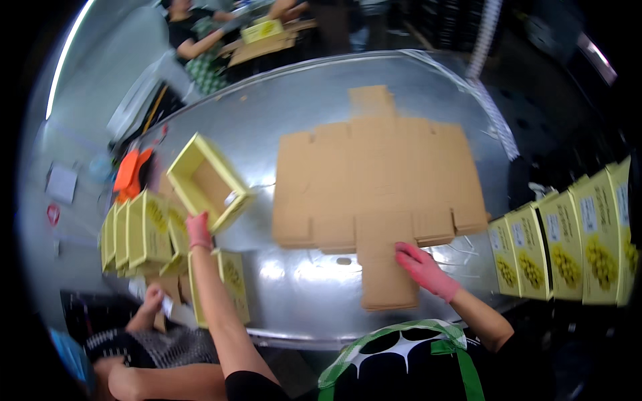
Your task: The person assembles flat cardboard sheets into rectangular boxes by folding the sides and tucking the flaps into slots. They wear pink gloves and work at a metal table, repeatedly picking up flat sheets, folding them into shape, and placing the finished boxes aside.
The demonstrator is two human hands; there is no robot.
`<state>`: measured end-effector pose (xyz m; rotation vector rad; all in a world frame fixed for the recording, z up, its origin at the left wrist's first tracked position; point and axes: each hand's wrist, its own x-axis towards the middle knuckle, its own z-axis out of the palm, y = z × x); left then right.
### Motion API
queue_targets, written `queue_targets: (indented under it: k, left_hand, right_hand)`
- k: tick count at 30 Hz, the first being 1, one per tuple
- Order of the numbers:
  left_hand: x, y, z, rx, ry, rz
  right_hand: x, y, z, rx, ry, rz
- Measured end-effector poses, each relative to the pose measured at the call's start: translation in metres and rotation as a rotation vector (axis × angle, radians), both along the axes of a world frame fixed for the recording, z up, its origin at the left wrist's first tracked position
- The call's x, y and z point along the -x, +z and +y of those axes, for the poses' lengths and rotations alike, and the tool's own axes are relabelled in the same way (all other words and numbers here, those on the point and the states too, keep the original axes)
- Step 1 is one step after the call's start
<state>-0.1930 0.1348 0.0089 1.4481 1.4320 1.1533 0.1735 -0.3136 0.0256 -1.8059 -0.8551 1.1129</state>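
My left hand (198,231), in a pink glove, is closed on the near edge of an open yellow carton (231,190). The carton lies tilted on the metal table, its brown inside showing. My right hand (428,271), also pink-gloved, has its fingers together at the right edge of a flap on a flat cardboard carton blank (381,174). That blank lies brown side up in the middle of the table, on top of a stack of others. Just below my left hand, another yellow carton (231,284) stands partly behind my forearm.
Yellow cartons stand in rows at the left (148,230) and the right (565,247). An orange object (132,172) lies at the table's left edge. A co-worker's hand (154,299) is at the lower left. Beyond the table (267,100), people handle another yellow carton (261,31).
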Motion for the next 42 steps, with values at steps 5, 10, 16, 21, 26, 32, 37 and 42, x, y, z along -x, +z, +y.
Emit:
queue_targets:
  k: [5,10,16,21,26,32,37,42]
  left_hand:
    - [0.025,-0.089,0.113,0.189,0.039,0.386]
    - [0.01,-0.15,0.183,0.194,0.095,0.201]
    - [-0.068,-0.124,0.19,0.32,0.014,0.227]
    - [-0.088,-0.031,0.105,0.402,0.089,0.344]
    - [-0.195,0.029,-0.092,-0.669,0.355,0.721]
    - [-0.193,-0.024,-0.103,0.217,-0.359,0.598]
    - [-0.175,-0.009,-0.093,0.203,-0.383,0.769]
    - [-0.208,0.07,-0.151,-0.238,-0.357,1.032]
  right_hand:
    - [-0.017,-0.012,-0.004,-0.013,-0.132,0.094]
    - [-0.039,-0.022,-0.021,0.042,-0.272,0.069]
    - [-0.072,-0.034,-0.025,-0.003,-0.52,-0.347]
    - [-0.136,-0.029,-0.02,0.039,-0.606,-0.98]
    - [-0.207,-0.061,-0.03,0.338,-0.714,-0.959]
    - [-0.212,-0.042,-0.018,0.483,-0.6,-0.483]
    - [-0.21,-0.023,-0.026,0.469,-0.571,-0.601]
    - [-0.196,0.002,-0.02,0.474,-0.438,-0.997]
